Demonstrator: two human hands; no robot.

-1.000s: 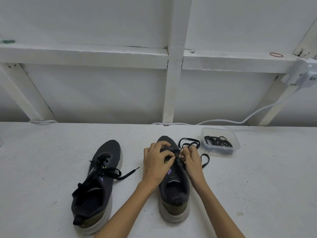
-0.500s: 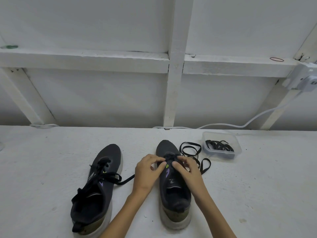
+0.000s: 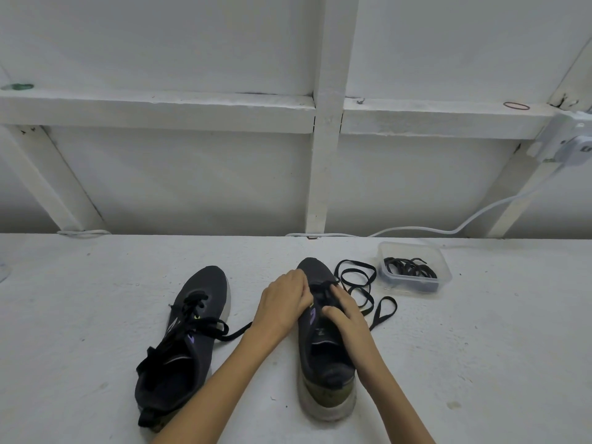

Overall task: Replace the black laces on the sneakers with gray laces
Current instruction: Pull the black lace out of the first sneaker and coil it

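Observation:
Two dark sneakers stand on the white table, toes pointing away. The left sneaker [image 3: 189, 341] has a loosened black lace trailing to its right. Over the lace area of the right sneaker [image 3: 323, 357], my left hand [image 3: 283, 304] and my right hand [image 3: 346, 310] meet with curled fingers, pinching the dark lace [image 3: 323, 291] near the toe-side eyelets. The fingertips cover the exact hold. The lace's free length [image 3: 360, 283] lies in loops on the table to the right of the shoe.
A clear plastic tub [image 3: 415, 267] holding a bundle of dark laces stands at the back right of the table [image 3: 480, 347]. A white cable [image 3: 448, 230] runs along the back edge up to a white box [image 3: 573, 145] on the wall frame.
Both hands have shifted slightly on the right sneaker's lacing, and the loops of loose lace beside it have spread a little wider. The left sneaker has stayed where it was.

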